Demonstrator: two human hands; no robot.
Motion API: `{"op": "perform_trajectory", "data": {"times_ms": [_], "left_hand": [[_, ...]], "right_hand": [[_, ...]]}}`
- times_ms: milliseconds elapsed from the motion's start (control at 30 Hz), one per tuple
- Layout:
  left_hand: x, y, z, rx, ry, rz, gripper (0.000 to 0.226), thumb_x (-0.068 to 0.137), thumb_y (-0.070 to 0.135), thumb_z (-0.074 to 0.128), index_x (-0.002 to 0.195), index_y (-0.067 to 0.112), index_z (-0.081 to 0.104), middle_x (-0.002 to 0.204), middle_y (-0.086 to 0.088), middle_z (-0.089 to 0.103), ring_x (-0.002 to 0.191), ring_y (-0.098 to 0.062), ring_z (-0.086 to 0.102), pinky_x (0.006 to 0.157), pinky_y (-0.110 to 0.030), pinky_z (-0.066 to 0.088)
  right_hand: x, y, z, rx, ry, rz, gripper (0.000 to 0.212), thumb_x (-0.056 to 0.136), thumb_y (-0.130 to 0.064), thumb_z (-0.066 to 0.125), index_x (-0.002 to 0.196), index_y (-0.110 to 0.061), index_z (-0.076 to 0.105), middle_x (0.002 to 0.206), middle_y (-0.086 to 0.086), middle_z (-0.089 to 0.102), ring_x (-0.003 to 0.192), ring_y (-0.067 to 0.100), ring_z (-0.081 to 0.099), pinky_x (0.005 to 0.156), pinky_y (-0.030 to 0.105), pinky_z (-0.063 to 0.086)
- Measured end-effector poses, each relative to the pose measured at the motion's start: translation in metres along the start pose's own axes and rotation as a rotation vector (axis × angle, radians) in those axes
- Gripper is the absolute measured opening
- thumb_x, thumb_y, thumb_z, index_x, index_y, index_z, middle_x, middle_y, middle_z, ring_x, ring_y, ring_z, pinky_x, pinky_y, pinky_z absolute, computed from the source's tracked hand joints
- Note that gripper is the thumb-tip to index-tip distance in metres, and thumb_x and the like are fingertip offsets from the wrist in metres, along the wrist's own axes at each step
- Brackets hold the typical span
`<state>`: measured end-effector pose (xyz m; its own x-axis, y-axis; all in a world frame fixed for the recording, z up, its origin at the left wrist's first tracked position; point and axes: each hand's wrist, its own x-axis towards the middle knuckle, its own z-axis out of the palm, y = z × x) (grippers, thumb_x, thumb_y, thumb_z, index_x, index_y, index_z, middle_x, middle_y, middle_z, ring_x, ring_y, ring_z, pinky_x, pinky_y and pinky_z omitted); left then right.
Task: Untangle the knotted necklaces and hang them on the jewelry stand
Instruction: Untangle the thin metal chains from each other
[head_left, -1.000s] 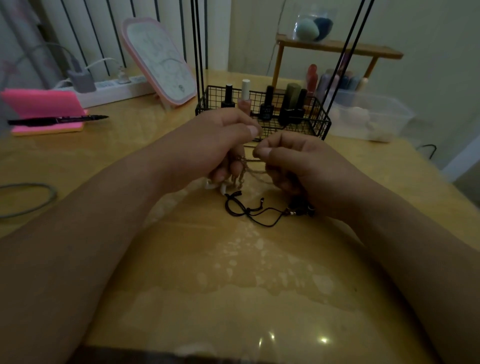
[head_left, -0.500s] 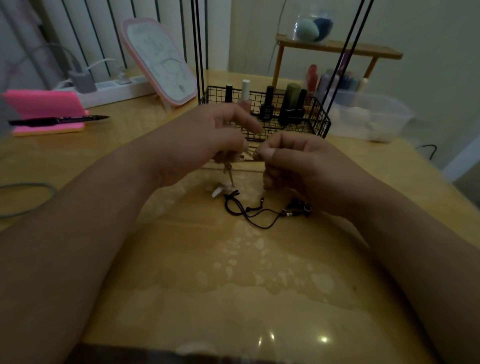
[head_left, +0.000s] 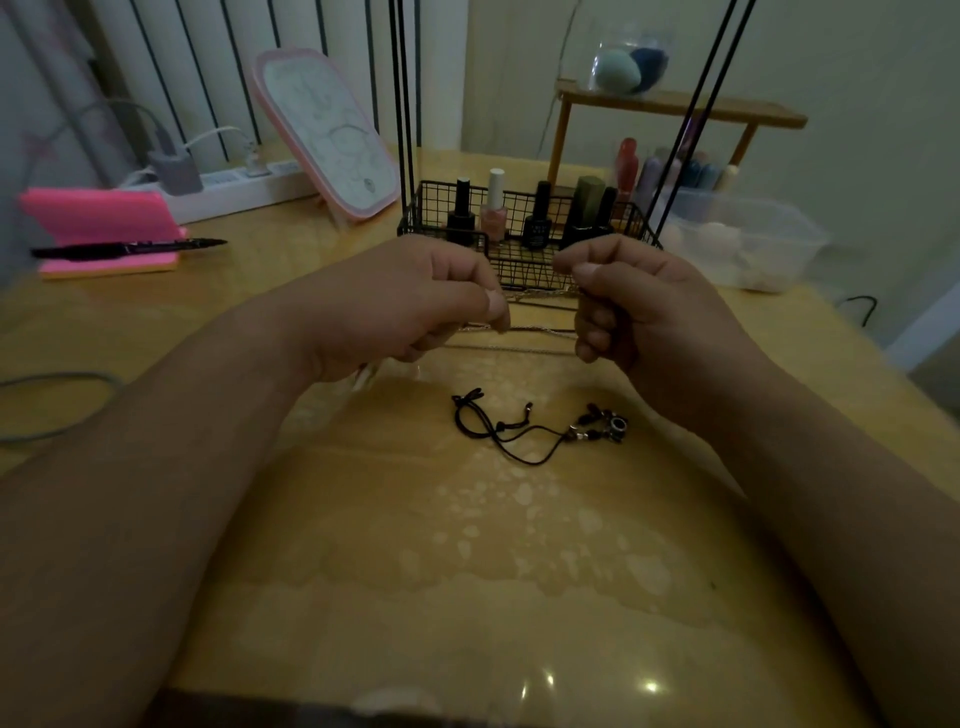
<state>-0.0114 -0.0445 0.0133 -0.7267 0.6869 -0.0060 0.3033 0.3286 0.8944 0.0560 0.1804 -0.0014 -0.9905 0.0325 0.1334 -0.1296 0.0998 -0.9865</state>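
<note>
My left hand (head_left: 415, 306) and my right hand (head_left: 639, 306) are raised above the wooden table, a short gap between them. Each pinches one end of a thin metal chain necklace (head_left: 540, 312), whose strands stretch nearly straight across the gap. A pale pendant hangs below my left hand, mostly hidden. A black cord necklace (head_left: 519, 431) with dark beads at its right end lies loose on the table (head_left: 467, 571) beneath my hands. The jewelry stand (head_left: 524, 260) is a black wire basket with tall thin black rods, right behind my hands.
Several nail polish bottles (head_left: 493, 208) stand in the basket. A pink-framed mirror (head_left: 327, 135) leans at the back left, near a power strip (head_left: 234, 182). Pink sticky pads with a black pen (head_left: 124, 247) lie far left. A clear plastic box (head_left: 748, 239) and wooden shelf (head_left: 675, 104) sit back right.
My hands have lifted a little and moved apart, pulling the chain out into long taut strands. The black cord necklace now lies fully uncovered on the table.
</note>
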Motion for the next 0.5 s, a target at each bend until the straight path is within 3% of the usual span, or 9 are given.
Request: {"op": "perform_trajectory", "data": {"times_ms": [267, 433, 500], "left_hand": [[0.0002, 0.0019, -0.0013, -0.085, 0.092, 0.085, 0.027, 0.105, 0.015, 0.052, 0.083, 0.008, 0.066, 0.055, -0.001, 0.040, 0.045, -0.009, 0.031, 0.043, -0.021, 0.026], [0.0003, 0.0012, -0.0006, -0.119, 0.200, 0.168, 0.019, 0.103, 0.010, 0.055, 0.085, 0.009, 0.060, 0.051, 0.006, 0.042, 0.042, -0.007, 0.032, 0.042, -0.021, 0.027], [0.0006, 0.0007, 0.0005, -0.104, 0.228, 0.192, 0.018, 0.103, 0.009, 0.056, 0.086, 0.009, 0.059, 0.052, 0.011, 0.049, 0.044, -0.007, 0.033, 0.043, -0.022, 0.027]], "right_hand": [[-0.0031, 0.0001, 0.0000, -0.239, -0.110, 0.064, 0.030, 0.102, -0.005, 0.043, 0.102, -0.014, 0.072, 0.066, 0.006, 0.055, 0.062, 0.020, 0.054, 0.064, 0.033, 0.050], [-0.0070, -0.0026, 0.0029, -0.415, -0.169, 0.051, 0.027, 0.104, -0.010, 0.049, 0.098, -0.019, 0.074, 0.078, 0.005, 0.074, 0.086, 0.052, 0.060, 0.078, 0.060, 0.051], [-0.0073, -0.0040, 0.0029, -0.447, -0.173, 0.046, 0.023, 0.104, -0.010, 0.053, 0.098, -0.019, 0.073, 0.086, 0.002, 0.077, 0.091, 0.049, 0.063, 0.078, 0.054, 0.051]]}}
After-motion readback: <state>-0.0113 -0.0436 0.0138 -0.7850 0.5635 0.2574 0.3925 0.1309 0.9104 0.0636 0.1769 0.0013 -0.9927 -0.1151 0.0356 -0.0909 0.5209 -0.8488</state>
